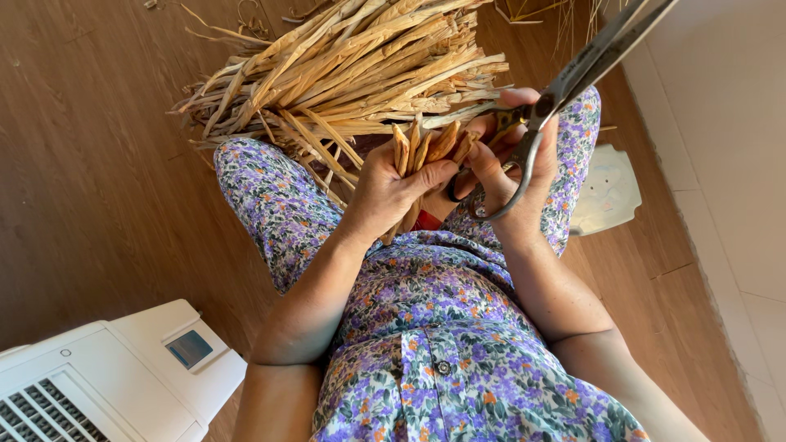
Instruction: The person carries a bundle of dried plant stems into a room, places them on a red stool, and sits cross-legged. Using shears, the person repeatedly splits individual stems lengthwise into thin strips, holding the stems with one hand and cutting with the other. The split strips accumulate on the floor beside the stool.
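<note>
Two hands, one bundle, one pair of shears.

The left hand (391, 190) clamps a small bunch of dry strips (426, 147) upright, ends level for trimming; the right hand (509, 168) grips dark metal scissors (565, 78), blades toward one o'clock. A pile of fibrous tan straw (352, 69) lies at twelve.

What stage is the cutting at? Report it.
Done: cannot tell; no cut pieces show. In hand: left hand grips a small bunch of tan dried strips; right hand holds grey metal scissors. Left: large pile of dried tan strips on the lap.
</note>
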The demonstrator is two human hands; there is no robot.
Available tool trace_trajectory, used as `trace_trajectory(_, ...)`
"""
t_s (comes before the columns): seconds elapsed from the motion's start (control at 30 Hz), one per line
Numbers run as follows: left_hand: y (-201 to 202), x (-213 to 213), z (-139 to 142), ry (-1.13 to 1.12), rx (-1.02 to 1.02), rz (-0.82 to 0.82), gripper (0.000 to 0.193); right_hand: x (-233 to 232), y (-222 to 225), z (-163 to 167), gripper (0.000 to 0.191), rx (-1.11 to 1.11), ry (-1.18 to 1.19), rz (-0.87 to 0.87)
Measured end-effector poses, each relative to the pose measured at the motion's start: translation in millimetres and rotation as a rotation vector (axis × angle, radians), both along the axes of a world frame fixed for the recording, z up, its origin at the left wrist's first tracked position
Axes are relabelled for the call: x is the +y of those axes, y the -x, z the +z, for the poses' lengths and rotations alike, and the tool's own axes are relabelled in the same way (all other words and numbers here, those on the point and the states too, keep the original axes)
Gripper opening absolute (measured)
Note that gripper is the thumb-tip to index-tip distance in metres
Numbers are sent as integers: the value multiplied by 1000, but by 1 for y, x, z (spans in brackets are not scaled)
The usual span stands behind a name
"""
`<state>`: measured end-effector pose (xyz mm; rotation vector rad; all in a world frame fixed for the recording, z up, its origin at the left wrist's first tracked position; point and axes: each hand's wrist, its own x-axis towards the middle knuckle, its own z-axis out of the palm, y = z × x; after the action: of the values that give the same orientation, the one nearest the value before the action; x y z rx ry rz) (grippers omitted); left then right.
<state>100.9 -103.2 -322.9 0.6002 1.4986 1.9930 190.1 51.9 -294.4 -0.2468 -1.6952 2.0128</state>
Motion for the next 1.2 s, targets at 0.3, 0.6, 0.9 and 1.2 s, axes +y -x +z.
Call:
trace_trajectory(0.3, 13, -8, 6, -111, 33, 313, 24, -1, 16, -16, 79, -49, -545, 105)
trace_trajectory(0.6, 10, -6, 17, -206, -46, 356, 21, -22, 15, -11, 84, -136, -748, 72)
trace_trajectory(0.9, 7, 0, 8, -220, -71, 380, 19, -22, 15, -21, 85, -80, -846, -26)
trace_trajectory(1.2, 8, 4, 5, -139, -31, 383, 19, -25, 13, -26, 71, -73, -631, -20)
